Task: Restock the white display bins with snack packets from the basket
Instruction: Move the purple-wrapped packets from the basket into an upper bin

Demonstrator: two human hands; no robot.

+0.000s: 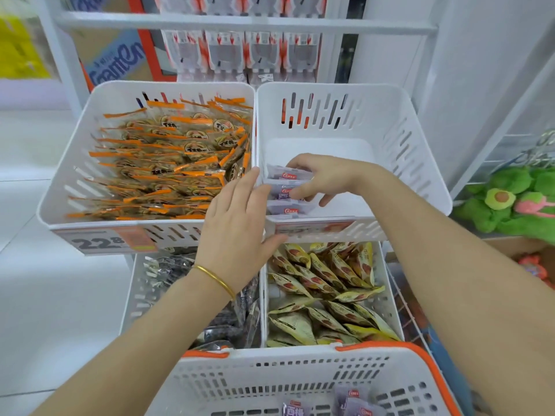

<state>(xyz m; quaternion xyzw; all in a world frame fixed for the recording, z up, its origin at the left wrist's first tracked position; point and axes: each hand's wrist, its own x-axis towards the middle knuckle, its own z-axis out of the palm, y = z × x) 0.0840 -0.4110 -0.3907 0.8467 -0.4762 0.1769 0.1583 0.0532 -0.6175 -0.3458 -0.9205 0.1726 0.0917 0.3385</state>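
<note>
Purple packets (285,190) sit stacked in the front-left corner of the upper right bin (390,139); right hand (324,175) curls round them, gripping; left hand (237,214) lies flat, fingers straight, against that corner; basket (270,376) waits below.

Readable print I am picking out
I am reading "228" in big dark digits on the price tag (100,241) clipped to the upper left white bin (60,190), and blue "Gramen"-like lettering on the cardboard box (115,63) behind; print on the purple packets (285,192) is blurring past reading.
</note>
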